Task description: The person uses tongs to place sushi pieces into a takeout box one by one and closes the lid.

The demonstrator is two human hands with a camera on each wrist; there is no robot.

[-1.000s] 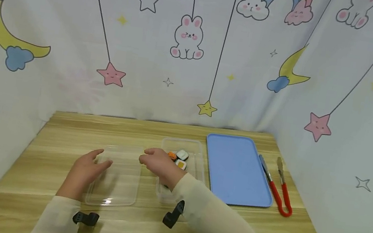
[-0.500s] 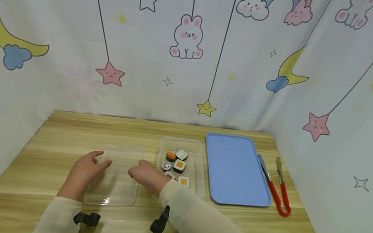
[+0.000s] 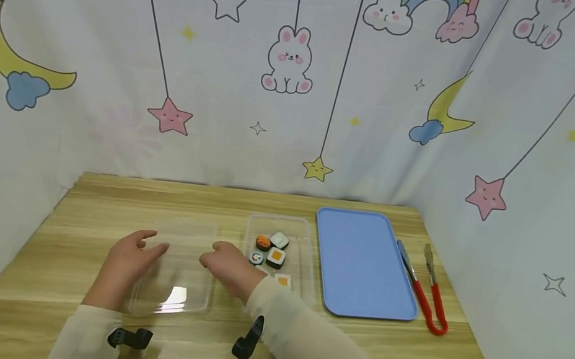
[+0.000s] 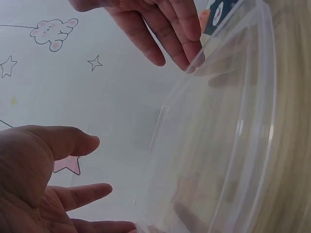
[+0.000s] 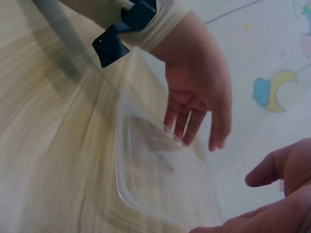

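A clear plastic lid (image 3: 183, 269) lies between my two hands over the left part of the table, its back edge looking slightly raised. At its left edge is my left hand (image 3: 128, 261); in the right wrist view this hand's fingertips touch the rim, with the thumb held apart. My right hand (image 3: 231, 268) is at the opposite edge, and its extended fingers meet the lid (image 4: 209, 136) in the left wrist view. Beside the right hand stands a clear plastic container (image 3: 309, 271) with several sushi pieces (image 3: 276, 257), partly hidden by the right forearm.
A blue tray (image 3: 367, 264) lies right of the container. Tongs with red handles (image 3: 436, 307) rest beyond it, near the table's right edge. A white curtain (image 3: 224, 81) with cartoon prints rises behind the wooden table (image 3: 110, 195).
My right hand has moved left from over the sushi container to the lid's right edge. The lid has shifted slightly, with a larger glare on it. The left hand has barely moved.
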